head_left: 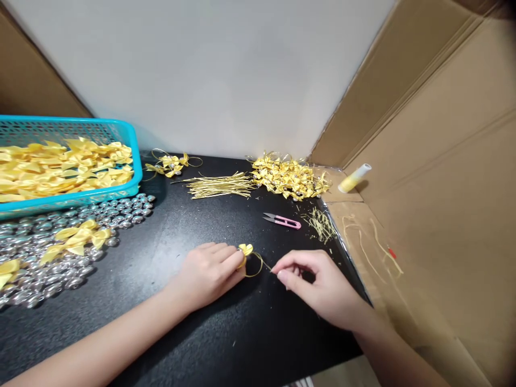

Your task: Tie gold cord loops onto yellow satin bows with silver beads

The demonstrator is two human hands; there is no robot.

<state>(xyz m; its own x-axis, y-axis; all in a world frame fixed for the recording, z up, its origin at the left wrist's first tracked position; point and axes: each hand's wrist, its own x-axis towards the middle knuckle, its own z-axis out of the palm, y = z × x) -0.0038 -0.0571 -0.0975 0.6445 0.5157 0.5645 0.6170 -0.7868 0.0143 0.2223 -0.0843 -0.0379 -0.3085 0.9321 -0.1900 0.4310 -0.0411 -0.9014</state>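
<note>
1. A yellow satin ribbon bow point(246, 249) is held in the left hand point(212, 271), its fingers curled and pressed together, over the middle of the black table point(193, 215).
2. A thin gold cord point(262, 264), looped beside the bow, is pinched at its end between thumb and index finger of the right hand point(320, 285), nearer the table's right edge.
3. Pink-handled thread snips point(288, 221) are laid beyond the right hand, blades pointing left; pale gold clippings point(321, 223) are scattered between them and the right edge.
4. At the far right corner, yellow bows with silvery beads point(286, 177) are heaped; just left of them, straight gold ties point(220, 185) are bunched, and a small bow cluster point(171, 164) is placed farther left by the far edge.
5. Loose yellow bows point(80, 166) are contained in a turquoise plastic basket point(139, 161) at the far left; shiny silver beads point(124, 209) are spread in front, with some yellow ribbon pieces point(78, 238) on top.
6. A white-and-yellow tube point(355, 178) is stood, tilted, on brown cardboard point(342, 209) beyond the right edge.
</note>
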